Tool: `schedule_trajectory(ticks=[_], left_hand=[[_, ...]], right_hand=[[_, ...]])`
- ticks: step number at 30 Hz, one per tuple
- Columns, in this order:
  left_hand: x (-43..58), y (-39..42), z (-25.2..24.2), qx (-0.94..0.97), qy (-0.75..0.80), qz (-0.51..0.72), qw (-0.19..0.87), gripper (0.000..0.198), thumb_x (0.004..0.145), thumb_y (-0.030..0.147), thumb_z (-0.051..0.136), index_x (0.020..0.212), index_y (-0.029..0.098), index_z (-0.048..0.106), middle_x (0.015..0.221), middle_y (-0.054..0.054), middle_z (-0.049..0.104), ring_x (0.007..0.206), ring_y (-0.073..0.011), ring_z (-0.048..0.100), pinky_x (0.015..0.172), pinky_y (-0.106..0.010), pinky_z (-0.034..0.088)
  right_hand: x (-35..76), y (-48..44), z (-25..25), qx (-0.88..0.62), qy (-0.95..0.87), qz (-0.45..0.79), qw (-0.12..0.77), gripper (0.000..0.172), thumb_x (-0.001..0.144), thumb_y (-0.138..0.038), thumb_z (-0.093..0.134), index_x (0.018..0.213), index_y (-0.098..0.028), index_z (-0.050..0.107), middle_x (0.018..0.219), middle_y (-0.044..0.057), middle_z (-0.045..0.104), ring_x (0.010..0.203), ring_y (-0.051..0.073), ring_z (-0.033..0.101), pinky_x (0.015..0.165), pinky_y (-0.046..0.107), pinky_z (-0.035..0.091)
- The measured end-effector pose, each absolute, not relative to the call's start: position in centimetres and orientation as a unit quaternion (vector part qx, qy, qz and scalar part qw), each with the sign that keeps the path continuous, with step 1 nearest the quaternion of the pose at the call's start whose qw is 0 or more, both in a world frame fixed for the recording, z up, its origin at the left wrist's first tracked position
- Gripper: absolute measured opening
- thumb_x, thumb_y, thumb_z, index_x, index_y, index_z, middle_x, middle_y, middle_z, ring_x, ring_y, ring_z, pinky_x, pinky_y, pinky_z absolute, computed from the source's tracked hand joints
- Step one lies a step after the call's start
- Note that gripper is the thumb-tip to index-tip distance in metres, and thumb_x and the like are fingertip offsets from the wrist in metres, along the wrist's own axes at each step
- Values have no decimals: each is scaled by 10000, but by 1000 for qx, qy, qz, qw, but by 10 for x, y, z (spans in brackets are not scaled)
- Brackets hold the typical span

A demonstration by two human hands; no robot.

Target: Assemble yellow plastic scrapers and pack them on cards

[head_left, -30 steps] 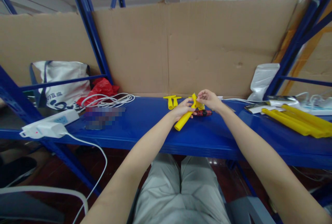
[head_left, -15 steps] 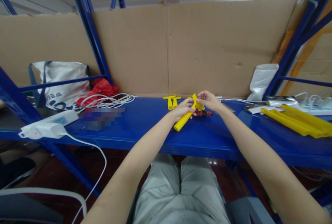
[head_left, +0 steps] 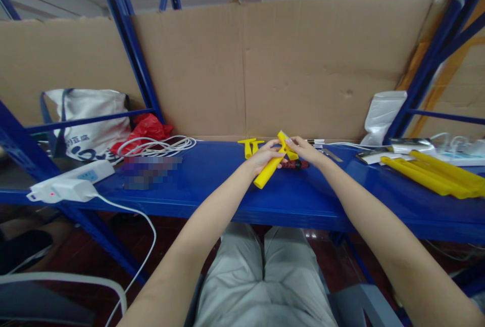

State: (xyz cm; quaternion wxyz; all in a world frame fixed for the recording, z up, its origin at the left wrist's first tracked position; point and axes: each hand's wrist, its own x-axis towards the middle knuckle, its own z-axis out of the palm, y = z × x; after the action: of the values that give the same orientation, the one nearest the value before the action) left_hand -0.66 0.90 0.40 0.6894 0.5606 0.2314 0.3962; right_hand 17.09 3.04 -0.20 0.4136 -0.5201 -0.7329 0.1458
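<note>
My left hand [head_left: 264, 157] is wrapped round a yellow T-shaped handle [head_left: 270, 171], whose thick round grip points toward me and to the left. At the far end the crosspiece lies between my two hands. My right hand [head_left: 302, 148] has its fingers closed at that crosspiece; any small part under the fingertips is hidden. Behind my left wrist two more yellow T-shaped pieces [head_left: 248, 149] rest on the blue shelf [head_left: 212, 178]. A dark red and black tool [head_left: 296, 164], partly covered, lies just beneath my hands.
Several yellow tubes [head_left: 435, 175] lie at the right. A thin flat strip [head_left: 332, 155] is beyond my right wrist. On the left are a white power strip [head_left: 89, 173], coiled white cable [head_left: 162, 146], a red bag [head_left: 149, 130] and a cloth bag [head_left: 91, 114]. Cardboard [head_left: 295, 69] walls the back.
My right hand has come down from above and closed on the crosspiece. The yellow handle has turned slightly in my left hand, its far end tipping up and left.
</note>
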Motion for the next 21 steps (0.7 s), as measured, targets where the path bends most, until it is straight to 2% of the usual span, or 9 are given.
schedule_trajectory(ticks=[4, 6, 10, 14, 18, 21], left_hand=[[-7, 12, 6, 513, 270, 411, 703, 430, 746, -34, 537, 1106, 193, 470, 869, -37, 601, 541, -108, 613, 424, -184, 415], [-7, 15, 7, 483, 304, 422, 704, 446, 752, -35, 530, 1126, 195, 452, 885, -45, 605, 537, -106, 612, 426, -183, 419], [-7, 19, 7, 440, 375, 441, 687, 427, 772, -62, 454, 1106, 200, 410, 875, -32, 588, 504, -98, 599, 407, -181, 414], [-7, 21, 6, 430, 412, 440, 672, 345, 790, -63, 422, 1014, 198, 399, 835, -7, 553, 491, -88, 591, 403, -176, 416], [-7, 24, 4, 432, 415, 437, 671, 324, 791, -57, 430, 991, 196, 396, 847, -11, 556, 503, -87, 590, 442, -193, 442], [-7, 27, 2, 434, 415, 441, 667, 305, 796, -50, 424, 989, 186, 406, 854, -19, 561, 510, -90, 586, 456, -204, 447]], right_hand=[[180, 26, 3, -549, -754, -8, 361, 517, 794, -519, 544, 1118, -118, 585, 1181, 186, 607, 1113, 288, 549, 957, 433, 415], [187, 21, 8, -563, -762, -36, 318, 484, 772, -529, 562, 1028, -123, 628, 1079, 173, 651, 1019, 282, 593, 892, 403, 449], [199, 13, 15, -583, -784, 54, 205, 429, 729, -578, 574, 778, -162, 666, 778, 94, 688, 723, 212, 626, 657, 307, 474], [205, 12, 15, -572, -799, 135, 127, 392, 600, -594, 680, 665, -207, 679, 664, 36, 667, 639, 195, 606, 600, 292, 450], [207, 12, 14, -570, -804, 132, 105, 345, 503, -539, 761, 537, -223, 628, 549, 7, 603, 562, 180, 574, 558, 290, 430], [209, 11, 13, -558, -802, 175, 121, 347, 500, -520, 769, 547, -215, 610, 527, 6, 601, 519, 160, 567, 504, 270, 424]])
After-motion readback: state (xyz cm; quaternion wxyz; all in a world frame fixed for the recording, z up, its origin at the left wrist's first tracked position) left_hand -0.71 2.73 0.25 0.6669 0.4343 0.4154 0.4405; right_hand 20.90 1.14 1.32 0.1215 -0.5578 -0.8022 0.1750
